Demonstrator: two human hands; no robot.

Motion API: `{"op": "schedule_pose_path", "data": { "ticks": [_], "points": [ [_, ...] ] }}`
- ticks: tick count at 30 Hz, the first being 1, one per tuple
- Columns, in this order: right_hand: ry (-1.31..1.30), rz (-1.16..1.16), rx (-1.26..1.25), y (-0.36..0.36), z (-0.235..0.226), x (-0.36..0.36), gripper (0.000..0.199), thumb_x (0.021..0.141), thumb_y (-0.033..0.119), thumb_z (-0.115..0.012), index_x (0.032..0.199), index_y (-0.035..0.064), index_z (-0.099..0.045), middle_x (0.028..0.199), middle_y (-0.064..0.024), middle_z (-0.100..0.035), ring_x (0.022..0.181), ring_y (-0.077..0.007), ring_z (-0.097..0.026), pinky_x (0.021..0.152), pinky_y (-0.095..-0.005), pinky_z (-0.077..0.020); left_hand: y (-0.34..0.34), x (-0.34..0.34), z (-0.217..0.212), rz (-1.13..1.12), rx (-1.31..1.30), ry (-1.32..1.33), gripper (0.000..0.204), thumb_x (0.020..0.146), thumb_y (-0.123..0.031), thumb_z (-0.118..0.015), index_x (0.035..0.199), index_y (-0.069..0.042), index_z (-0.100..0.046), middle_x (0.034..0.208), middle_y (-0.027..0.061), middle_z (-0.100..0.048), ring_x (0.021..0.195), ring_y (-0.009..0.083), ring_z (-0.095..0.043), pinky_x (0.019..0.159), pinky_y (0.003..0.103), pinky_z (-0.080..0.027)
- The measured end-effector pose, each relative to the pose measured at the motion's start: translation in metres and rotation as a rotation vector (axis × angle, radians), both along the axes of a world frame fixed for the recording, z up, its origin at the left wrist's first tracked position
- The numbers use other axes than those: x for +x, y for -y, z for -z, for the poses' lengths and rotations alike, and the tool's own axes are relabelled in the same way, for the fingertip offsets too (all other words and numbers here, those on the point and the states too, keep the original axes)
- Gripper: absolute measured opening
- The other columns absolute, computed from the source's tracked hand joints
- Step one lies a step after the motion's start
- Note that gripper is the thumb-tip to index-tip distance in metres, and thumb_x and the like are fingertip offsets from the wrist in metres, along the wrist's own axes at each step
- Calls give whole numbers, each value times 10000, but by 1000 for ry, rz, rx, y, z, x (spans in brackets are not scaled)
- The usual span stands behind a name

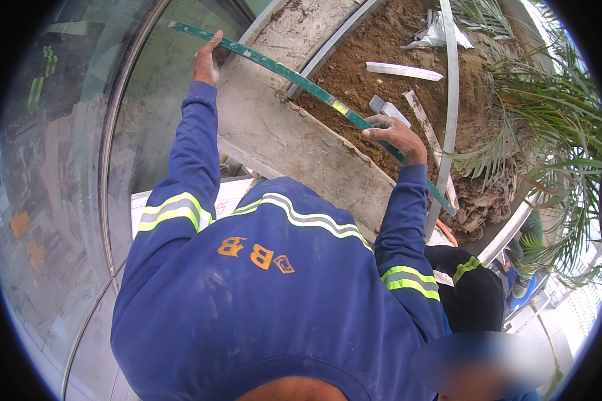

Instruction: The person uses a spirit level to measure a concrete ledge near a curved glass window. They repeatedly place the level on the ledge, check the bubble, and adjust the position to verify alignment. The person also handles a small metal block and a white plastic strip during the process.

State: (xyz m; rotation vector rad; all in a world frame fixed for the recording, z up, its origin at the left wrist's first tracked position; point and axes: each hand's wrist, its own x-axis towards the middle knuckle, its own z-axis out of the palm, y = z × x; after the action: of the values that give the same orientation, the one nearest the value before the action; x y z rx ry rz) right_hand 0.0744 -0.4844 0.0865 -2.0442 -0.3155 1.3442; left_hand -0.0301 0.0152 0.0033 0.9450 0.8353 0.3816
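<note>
A long green spirit level [281, 69] with a yellow vial window stretches slantwise from the upper left to the middle right, across a grey concrete ledge [274, 127] and a bed of brown soil [381, 43]. Near its far left end, my left hand [208, 61] grips it, thumb over the top. My right hand [401, 138] is closed around the other half, fingers bent over its edge. Whether the level's underside rests on the concrete cannot be made out. Beside the right hand, a small grey block [389, 109] lies on the soil.
Pale strips [404, 71], a crumpled plastic bag [438, 30] and a long metal bar [451, 80] lie over the soil. Palm fronds [555, 134] lean in at right. A glass panel [60, 167] stands at left. Another person [475, 294] is close by at lower right.
</note>
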Motion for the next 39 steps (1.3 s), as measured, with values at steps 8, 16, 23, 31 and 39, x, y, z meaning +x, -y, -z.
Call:
{"op": "schedule_pose_path", "data": {
  "ticks": [8,16,23,31,39],
  "points": [
    [-30,51,2,-2,-5,-1,808,662,542,-840,1276,29,-725,1157,-183,-720,1104,-326,-658,1026,-440,-445,-2,0,2,18,-23,5,411,834,-317,-882,1077,-43,-696,918,89,-728,852,246,-700,882,396,-536],
    [-24,86,23,0,2,-3,767,647,494,-874,1250,37,-749,1140,-163,-735,1076,-298,-666,997,-407,-452,-6,-1,10,26,-22,10,442,832,-316,-882,1100,-18,-696,940,107,-721,878,257,-685,897,407,-522],
    [10,62,33,8,22,-4,781,665,501,-866,1274,29,-736,1167,-178,-731,1098,-332,-661,1010,-418,-453,-5,-1,8,33,-9,18,453,830,-322,-882,1105,-16,-692,946,109,-723,889,259,-684,912,404,-513],
    [1223,-353,496,-29,38,100,454,930,105,-703,1367,62,-588,1417,-166,-585,1357,-369,-517,1153,-466,-405,-6,-3,4,44,-14,6,408,847,-307,-867,1086,-29,-688,943,110,-724,903,261,-683,917,404,-511],
    [1284,-278,522,-90,42,130,340,980,111,-652,1317,71,-626,1353,-121,-643,1244,-340,-595,1013,-438,-500,10,12,-6,49,-35,17,383,852,-305,-865,1064,-38,-689,932,108,-717,891,259,-680,909,405,-515]
  ]
}}
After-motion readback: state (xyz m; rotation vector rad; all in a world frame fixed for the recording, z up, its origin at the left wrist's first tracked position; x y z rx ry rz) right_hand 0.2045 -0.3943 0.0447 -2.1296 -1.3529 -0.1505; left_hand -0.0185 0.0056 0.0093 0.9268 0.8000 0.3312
